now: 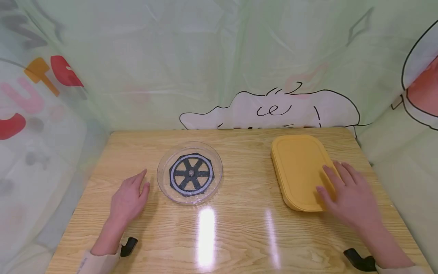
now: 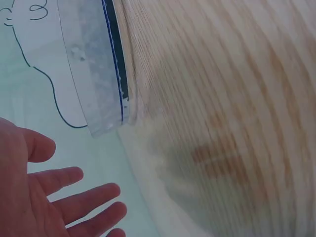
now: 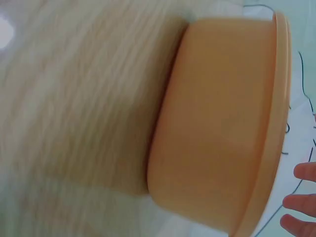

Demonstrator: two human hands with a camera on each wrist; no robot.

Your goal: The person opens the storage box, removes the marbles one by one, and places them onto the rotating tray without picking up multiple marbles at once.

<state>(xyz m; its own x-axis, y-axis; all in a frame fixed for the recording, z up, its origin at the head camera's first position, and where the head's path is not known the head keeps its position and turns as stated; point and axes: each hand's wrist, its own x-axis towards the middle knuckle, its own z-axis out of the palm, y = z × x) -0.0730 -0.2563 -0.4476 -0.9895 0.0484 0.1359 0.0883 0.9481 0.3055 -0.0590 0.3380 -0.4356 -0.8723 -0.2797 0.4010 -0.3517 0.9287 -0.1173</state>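
Note:
At the right of the table is a yellow-orange lidded plastic container (image 1: 301, 171), its lid on. My right hand (image 1: 354, 198) is at its right edge, fingers spread and slightly bent, thumb over the lid. In the right wrist view, fingertips show beyond the lid rim of the container (image 3: 212, 118); whether they touch it I cannot tell. Left of centre sits a clear round dish (image 1: 219, 186) with a black six-spoked wheel shape (image 1: 179, 182) and pale ring, in or under it. Left of the dish, my left hand (image 1: 128, 199) holds nothing, its fingers loosely extended.
Everything stands on a wood-grain table (image 1: 239, 236) with light glare near the front. Pale printed curtains (image 1: 164, 68) hang behind the back edge and along both sides. A black strap end (image 1: 128, 246) sticks out at the left wrist, another (image 1: 359, 260) at the right.

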